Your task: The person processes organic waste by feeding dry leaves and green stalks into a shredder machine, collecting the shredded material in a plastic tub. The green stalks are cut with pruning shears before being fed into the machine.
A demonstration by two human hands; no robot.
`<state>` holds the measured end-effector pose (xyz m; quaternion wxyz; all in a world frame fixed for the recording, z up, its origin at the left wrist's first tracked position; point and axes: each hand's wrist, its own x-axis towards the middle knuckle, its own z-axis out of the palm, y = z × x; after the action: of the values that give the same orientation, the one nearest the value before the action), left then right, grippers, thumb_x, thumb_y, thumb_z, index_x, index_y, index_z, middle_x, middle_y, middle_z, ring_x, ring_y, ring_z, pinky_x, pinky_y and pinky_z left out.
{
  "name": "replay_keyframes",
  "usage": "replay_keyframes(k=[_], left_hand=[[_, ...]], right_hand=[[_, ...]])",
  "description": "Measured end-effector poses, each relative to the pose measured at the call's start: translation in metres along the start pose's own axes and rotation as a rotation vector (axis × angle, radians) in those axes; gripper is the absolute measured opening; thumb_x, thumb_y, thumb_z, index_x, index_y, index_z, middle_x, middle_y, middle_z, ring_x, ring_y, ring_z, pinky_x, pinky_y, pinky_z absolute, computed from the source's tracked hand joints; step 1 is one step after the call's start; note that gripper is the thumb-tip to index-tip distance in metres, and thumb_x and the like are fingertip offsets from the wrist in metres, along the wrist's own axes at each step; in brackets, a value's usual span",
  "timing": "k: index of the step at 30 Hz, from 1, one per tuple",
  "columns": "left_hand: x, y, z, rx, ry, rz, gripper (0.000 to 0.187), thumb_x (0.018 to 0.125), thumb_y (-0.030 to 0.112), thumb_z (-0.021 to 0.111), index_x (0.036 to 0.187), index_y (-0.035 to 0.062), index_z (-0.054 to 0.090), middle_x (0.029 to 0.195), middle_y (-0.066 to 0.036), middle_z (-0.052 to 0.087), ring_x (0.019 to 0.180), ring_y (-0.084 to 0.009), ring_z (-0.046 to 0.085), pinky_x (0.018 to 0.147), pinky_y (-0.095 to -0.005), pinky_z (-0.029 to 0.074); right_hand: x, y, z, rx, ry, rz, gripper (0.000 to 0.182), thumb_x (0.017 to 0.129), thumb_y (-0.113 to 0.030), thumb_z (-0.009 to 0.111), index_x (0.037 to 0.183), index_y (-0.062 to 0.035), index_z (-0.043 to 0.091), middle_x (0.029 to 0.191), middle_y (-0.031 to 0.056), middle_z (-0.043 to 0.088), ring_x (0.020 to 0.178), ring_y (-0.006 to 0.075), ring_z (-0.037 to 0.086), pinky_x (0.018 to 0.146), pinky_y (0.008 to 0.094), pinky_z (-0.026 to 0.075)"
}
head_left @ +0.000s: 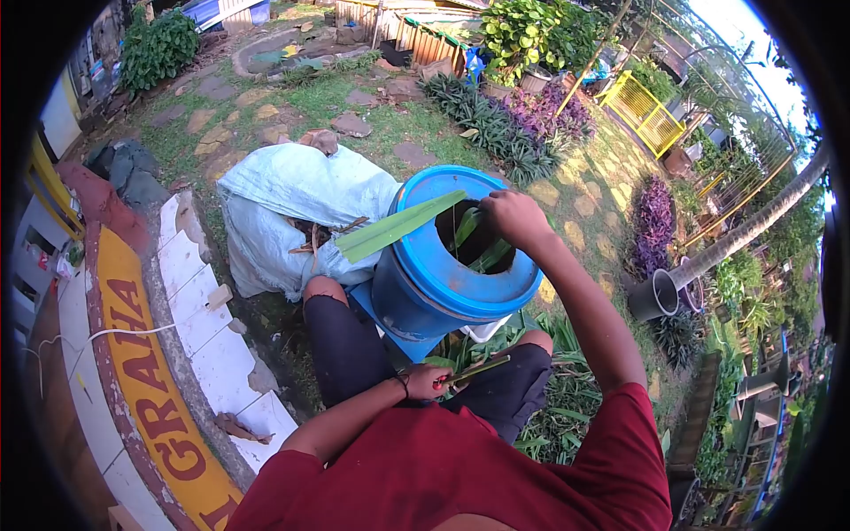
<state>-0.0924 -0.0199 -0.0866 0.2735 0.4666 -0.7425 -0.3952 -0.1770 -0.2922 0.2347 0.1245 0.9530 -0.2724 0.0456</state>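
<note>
A blue plastic drum with a round opening in its lid stands between my knees. My right hand is over the opening, its fingers closed at green leaves that hang inside; the fingertips are partly hidden. A long green leaf strip lies across the drum's left rim, one end near my right hand. In my lap, my left hand is closed around the red handle of a knife, its narrow blade pointing right. A piece of green leaf shows just beyond that hand.
A pale woven sack with dry debris at its mouth leans left of the drum. Further left runs a broken white-tiled ledge beside a yellow lettered board. Long leaves lie at the right. A grey pot stands beyond.
</note>
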Motion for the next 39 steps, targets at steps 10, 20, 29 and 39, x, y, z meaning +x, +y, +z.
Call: replay_keyframes(k=[10,20,29,39], left_hand=[[0.003,0.006,-0.001,0.022,-0.043,0.0,0.026,0.086,0.029,0.066,0.107,0.0137,0.063,0.081,-0.012,0.067,0.078,-0.0337,0.068,0.069,-0.0455,0.053],[0.007,0.009,-0.006,0.001,-0.039,0.013,0.026,0.086,0.028,0.064,0.107,0.0127,0.063,0.082,-0.013,0.067,0.079,-0.0346,0.067,0.069,-0.0457,0.052],[0.005,0.006,-0.001,0.003,-0.025,0.045,0.025,0.086,0.027,0.065,0.104,0.0099,0.061,0.081,-0.014,0.065,0.077,-0.0352,0.066,0.067,-0.0457,0.051],[0.007,0.002,-0.001,-0.021,-0.031,0.052,0.024,0.087,0.025,0.067,0.103,0.0092,0.06,0.078,-0.012,0.064,0.072,-0.0346,0.066,0.064,-0.0452,0.052]], right_hand=[[-0.01,-0.013,0.024,0.914,-0.522,-0.214,0.049,0.092,-0.008,0.058,0.14,-0.0029,0.054,0.12,0.0206,0.069,0.103,0.0294,0.068,0.094,0.0361,0.051],[0.009,-0.039,-0.088,0.761,0.029,0.009,0.054,0.086,-0.028,0.074,0.133,-0.0066,0.06,0.126,0.0209,0.064,0.114,0.0376,0.062,0.101,0.0454,0.048],[0.02,-0.126,-0.056,0.43,0.058,-0.371,0.044,0.085,-0.036,0.073,0.122,-0.0129,0.067,0.126,0.0106,0.061,0.116,0.0338,0.057,0.099,0.0468,0.047],[-0.016,-0.018,-0.06,1.454,0.591,0.255,0.026,0.099,-0.021,0.066,0.115,-0.001,0.068,0.098,0.0024,0.072,0.09,0.0078,0.065,0.083,0.0282,0.054]])
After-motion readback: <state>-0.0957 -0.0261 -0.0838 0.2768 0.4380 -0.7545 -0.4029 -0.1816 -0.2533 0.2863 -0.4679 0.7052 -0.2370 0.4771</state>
